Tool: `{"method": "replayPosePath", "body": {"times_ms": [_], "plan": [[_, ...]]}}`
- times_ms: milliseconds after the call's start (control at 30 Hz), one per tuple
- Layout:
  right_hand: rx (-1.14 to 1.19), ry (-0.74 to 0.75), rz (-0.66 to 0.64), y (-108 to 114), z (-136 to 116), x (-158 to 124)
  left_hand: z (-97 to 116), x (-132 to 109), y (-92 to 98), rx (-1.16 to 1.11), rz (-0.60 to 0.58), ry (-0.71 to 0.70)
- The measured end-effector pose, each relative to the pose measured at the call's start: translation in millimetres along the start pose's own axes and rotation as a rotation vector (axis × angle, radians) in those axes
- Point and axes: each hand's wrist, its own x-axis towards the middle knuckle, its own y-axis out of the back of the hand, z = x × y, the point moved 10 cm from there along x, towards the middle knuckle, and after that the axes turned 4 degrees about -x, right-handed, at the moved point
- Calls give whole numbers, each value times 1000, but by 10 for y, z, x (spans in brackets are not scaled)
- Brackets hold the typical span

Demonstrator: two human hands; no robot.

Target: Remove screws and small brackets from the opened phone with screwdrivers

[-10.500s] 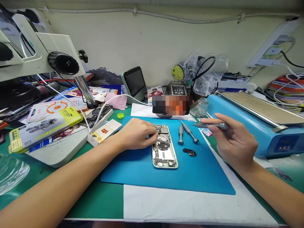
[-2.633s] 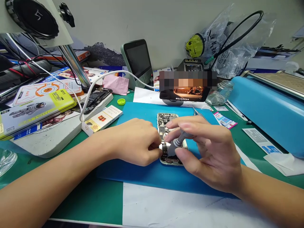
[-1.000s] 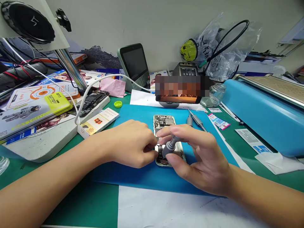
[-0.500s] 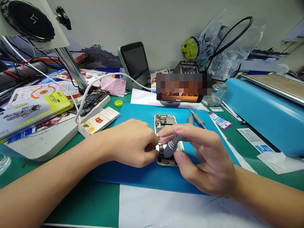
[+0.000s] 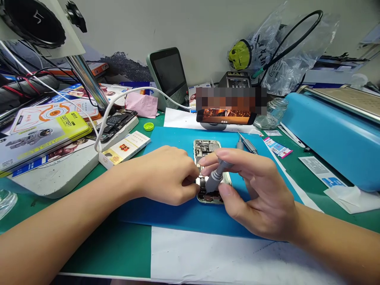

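An opened phone (image 5: 204, 148) with its inner parts bare lies on a blue mat (image 5: 178, 213). My right hand (image 5: 255, 194) is closed round a grey screwdriver (image 5: 214, 178), whose tip points down into the phone's lower half. My left hand (image 5: 166, 174) rests on the mat at the phone's left edge, with its fingertips pinched against the frame; whether they hold anything is hidden. Two more grey screwdrivers (image 5: 246, 144) lie on the mat behind my right hand.
A microscope stand (image 5: 86, 79) and battery boxes (image 5: 41, 132) crowd the left. A small screen (image 5: 168, 75), a phone playing video (image 5: 227, 116), a glass jar (image 5: 274, 113) and a plastic bag (image 5: 282, 51) stand behind. A blue machine (image 5: 332, 134) fills the right. White paper (image 5: 222, 261) lies at the front.
My right hand, which held a screwdriver away at the right ten seconds ago, now works one over the phone. In the last second the hands have barely shifted; the view has drifted slightly.
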Motion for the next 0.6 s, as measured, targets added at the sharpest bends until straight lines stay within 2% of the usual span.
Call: {"method": "replayPosePath", "body": {"times_ms": [600], "plan": [[-23,-4,15,-18,50,12,74,-25,1,-15,10,-20]]}}
